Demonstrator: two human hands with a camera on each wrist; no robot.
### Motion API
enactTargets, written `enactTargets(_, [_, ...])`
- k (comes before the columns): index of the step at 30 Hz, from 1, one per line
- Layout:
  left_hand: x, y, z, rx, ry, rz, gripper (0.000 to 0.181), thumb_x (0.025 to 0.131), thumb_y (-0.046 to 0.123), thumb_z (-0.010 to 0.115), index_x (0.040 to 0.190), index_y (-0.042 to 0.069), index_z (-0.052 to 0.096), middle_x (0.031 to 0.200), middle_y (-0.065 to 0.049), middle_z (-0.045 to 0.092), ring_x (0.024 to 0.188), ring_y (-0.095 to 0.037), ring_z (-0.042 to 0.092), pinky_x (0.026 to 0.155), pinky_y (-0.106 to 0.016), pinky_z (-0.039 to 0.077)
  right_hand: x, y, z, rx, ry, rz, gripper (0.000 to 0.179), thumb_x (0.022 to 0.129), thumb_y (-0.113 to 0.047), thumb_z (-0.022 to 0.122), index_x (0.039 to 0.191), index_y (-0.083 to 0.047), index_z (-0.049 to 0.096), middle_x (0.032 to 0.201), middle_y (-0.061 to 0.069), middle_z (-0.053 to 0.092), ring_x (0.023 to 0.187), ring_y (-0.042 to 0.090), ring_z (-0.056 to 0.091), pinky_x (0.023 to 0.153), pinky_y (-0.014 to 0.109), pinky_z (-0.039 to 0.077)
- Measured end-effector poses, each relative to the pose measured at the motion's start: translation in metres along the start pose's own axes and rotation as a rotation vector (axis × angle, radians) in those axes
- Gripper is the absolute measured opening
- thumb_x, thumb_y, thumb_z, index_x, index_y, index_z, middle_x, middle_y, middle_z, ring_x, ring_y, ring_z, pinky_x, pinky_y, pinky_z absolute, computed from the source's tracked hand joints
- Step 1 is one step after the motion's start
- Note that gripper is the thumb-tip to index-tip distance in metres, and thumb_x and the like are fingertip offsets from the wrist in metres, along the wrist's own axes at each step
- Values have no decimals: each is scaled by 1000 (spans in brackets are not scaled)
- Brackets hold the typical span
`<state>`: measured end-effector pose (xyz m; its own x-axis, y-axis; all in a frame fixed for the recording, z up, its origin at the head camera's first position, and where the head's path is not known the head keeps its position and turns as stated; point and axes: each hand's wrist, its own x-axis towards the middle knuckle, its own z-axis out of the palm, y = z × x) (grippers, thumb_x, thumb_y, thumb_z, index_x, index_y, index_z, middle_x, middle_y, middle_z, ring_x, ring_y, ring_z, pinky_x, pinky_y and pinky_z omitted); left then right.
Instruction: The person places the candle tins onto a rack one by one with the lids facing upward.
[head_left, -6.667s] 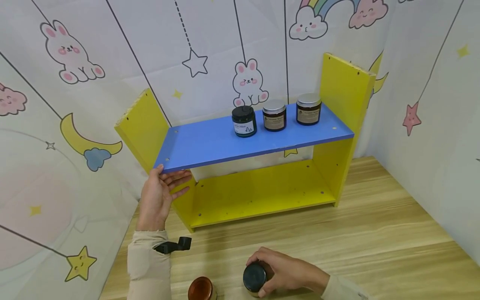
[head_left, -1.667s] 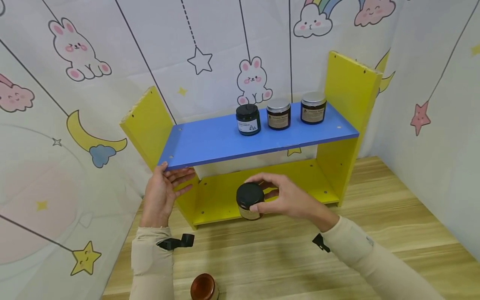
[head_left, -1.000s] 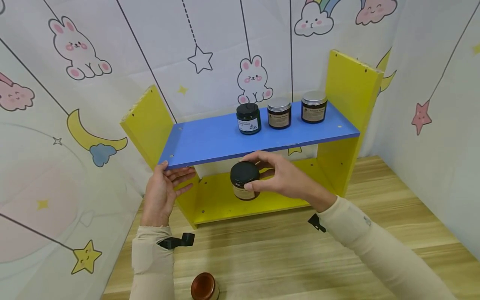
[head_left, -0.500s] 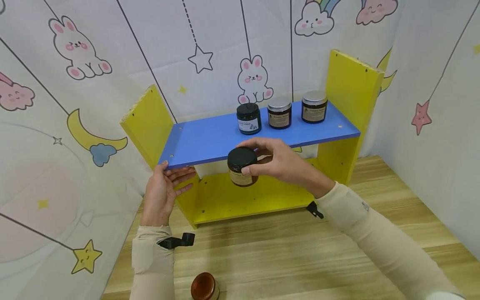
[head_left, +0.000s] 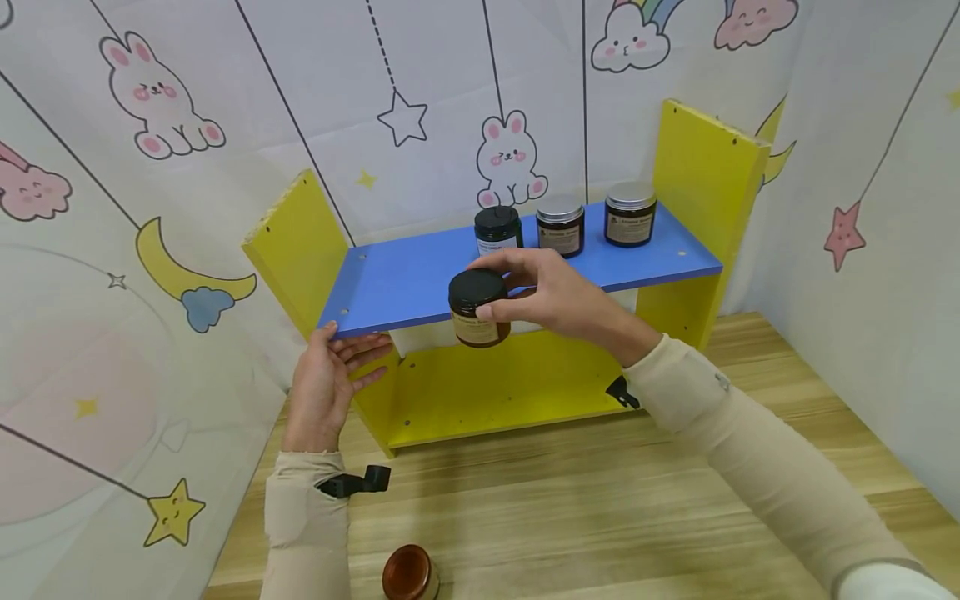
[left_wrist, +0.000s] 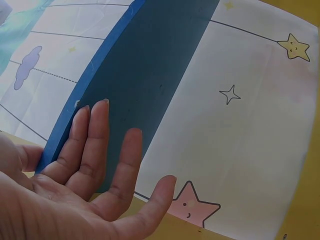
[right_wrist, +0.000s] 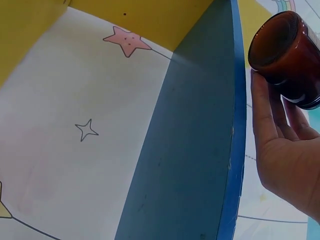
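My right hand (head_left: pixel 551 296) grips a brown glass candle jar (head_left: pixel 480 329) with a black lid and tan label, thumb in front and fingers behind. It is held off the table, overlapping the front edge of the blue shelf board (head_left: pixel 405 283) in the head view. In the right wrist view the jar (right_wrist: pixel 287 55) shows its amber base beyond the board's edge. My left hand (head_left: pixel 321 392) holds the board's front left corner, thumb at the edge and fingers spread underneath. On the board stand a dark green jar (head_left: pixel 497 223) and two silver-lidded jars (head_left: pixel 560 229).
Yellow side panels (head_left: pixel 708 167) rise at both ends of the board, above a yellow bottom shelf (head_left: pixel 480 392). An amber jar (head_left: pixel 408 573) stands near the front of the wooden table (head_left: pixel 600 500). A patterned wall cloth (head_left: pixel 420 50) hangs behind.
My right hand has lifted the black-lidded jar from the table, up and slightly left, to the level of the blue board. My left hand has stayed at the board's corner.
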<state>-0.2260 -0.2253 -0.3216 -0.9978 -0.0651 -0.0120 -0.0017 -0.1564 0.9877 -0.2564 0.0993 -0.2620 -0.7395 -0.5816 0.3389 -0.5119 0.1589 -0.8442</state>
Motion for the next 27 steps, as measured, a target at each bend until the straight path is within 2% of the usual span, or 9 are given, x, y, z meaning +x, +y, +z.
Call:
enactTargets(7, [1, -1, -1, -15, -6, -7, 55, 112, 40, 25, 102, 12, 72, 99, 3, 78, 103, -20, 71, 100, -51, 45, 11, 1, -5, -35, 8, -3, 51, 89, -25, 78, 137, -18, 62, 128, 3, 63, 111, 20, 64, 94, 40, 53])
enactTargets(17, [1, 0, -1, -17, -6, -11, 53, 112, 41, 25, 109, 12, 70, 98, 3, 77, 104, -20, 70, 102, -52, 43, 24, 1, -7, -34, -20, 0, 52, 89, -25, 78, 138, -17, 61, 130, 4, 62, 108, 21, 65, 86, 41, 56])
enactTargets(27, [1, 0, -1, -11, -6, -8, 53, 112, 41, 25, 110, 11, 69, 98, 4, 77, 103, -20, 70, 102, -53, 43, 32, -1, -10, -57, -38, 15, 52, 91, -25, 76, 140, -23, 60, 135, 6, 61, 111, 20, 65, 85, 41, 57])
